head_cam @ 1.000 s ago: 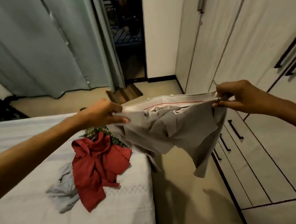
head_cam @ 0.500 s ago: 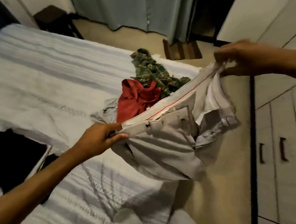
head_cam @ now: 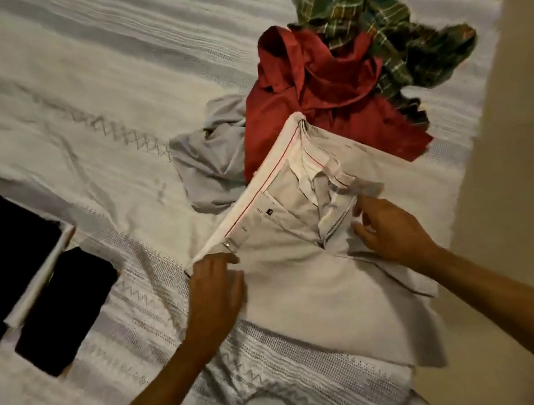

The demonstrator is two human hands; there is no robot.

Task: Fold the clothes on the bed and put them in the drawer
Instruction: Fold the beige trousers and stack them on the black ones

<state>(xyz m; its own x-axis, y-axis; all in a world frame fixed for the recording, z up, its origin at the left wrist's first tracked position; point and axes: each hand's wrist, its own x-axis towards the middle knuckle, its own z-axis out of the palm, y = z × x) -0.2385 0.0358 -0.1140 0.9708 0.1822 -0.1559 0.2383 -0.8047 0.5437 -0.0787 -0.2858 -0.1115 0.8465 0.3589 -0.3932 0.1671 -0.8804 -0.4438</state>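
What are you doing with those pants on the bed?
A person is folding laundry. The light grey trousers lie spread on the white bed, fly open. The left hand rests by the waistband corner, and the right hand touches the cloth near the fly. Behind them wait a red shirt, a green plaid garment and a crumpled grey one, all unfolded. Nothing is folded yet.

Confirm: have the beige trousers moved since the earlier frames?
Yes. The beige trousers, held in the air before, now lie flat on the white bedspread, their waistband overlapping the crumpled red shirt.
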